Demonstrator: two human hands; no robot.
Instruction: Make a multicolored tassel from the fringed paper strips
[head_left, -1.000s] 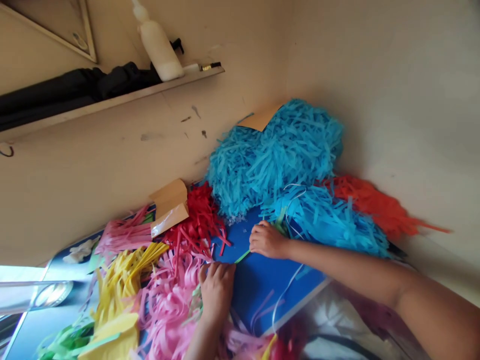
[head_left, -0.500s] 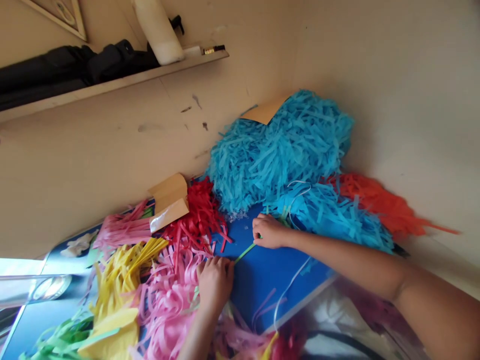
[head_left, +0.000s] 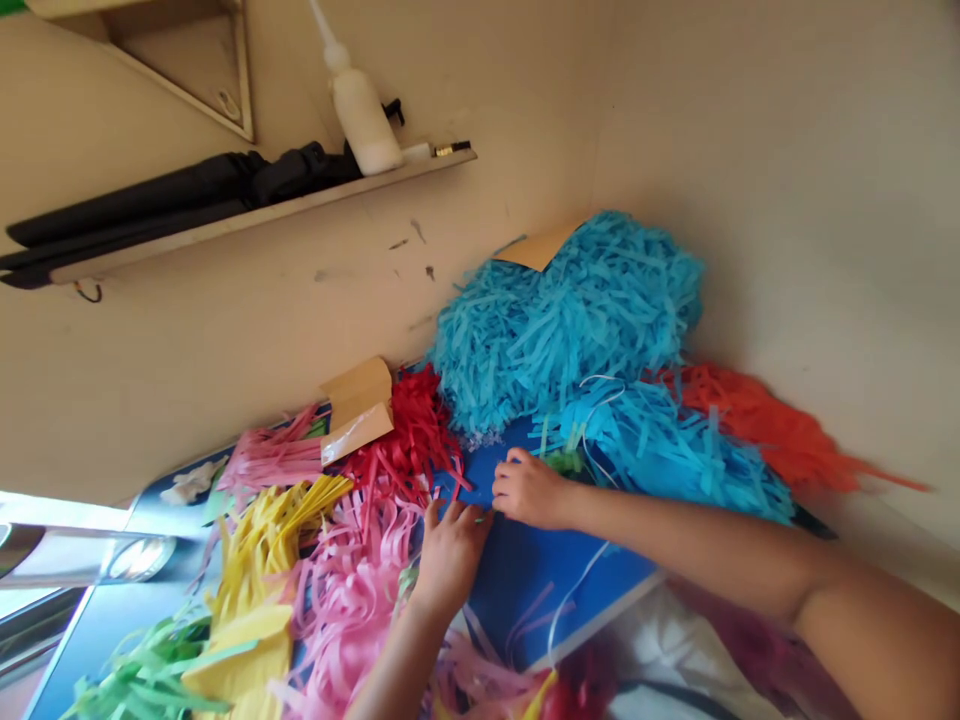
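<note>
Right hand (head_left: 529, 490): fingers curled and pinched on one end of a thin green strip (head_left: 481, 518), at the 12 o'clock edge of the board (head_left: 540, 580).
Left hand (head_left: 450, 550): at 7 o'clock from the right hand and almost touching it. Its fingertips are down on the board at the strip's other end. I cannot tell whether they pinch the strip or only press on it.
Strip: short and mostly hidden, showing only in the small gap between the two hands, low over the board.
Done, by the look: cut fringe already lies in heaps around the board.
- blue heap (head_left: 570, 310) at 12 o'clock
- blue fringe (head_left: 675, 445) at 2 o'clock
- orange fringe (head_left: 757, 420) beyond that
- red fringe (head_left: 409, 440) at 11 o'clock
- pink fringe (head_left: 352, 590) at 9 o'clock
- yellow fringe (head_left: 255, 560) and green fringe (head_left: 142, 680) further out towards 8 o'clock

Left, by the look: the strip is not yet free of the hands, and much of the board is bare blue with a few loose strands on it.
Behind: cardboard (head_left: 360, 405) by the red fringe, and a bottle (head_left: 364, 110) on the shelf (head_left: 262, 210) at 11 o'clock.
</note>
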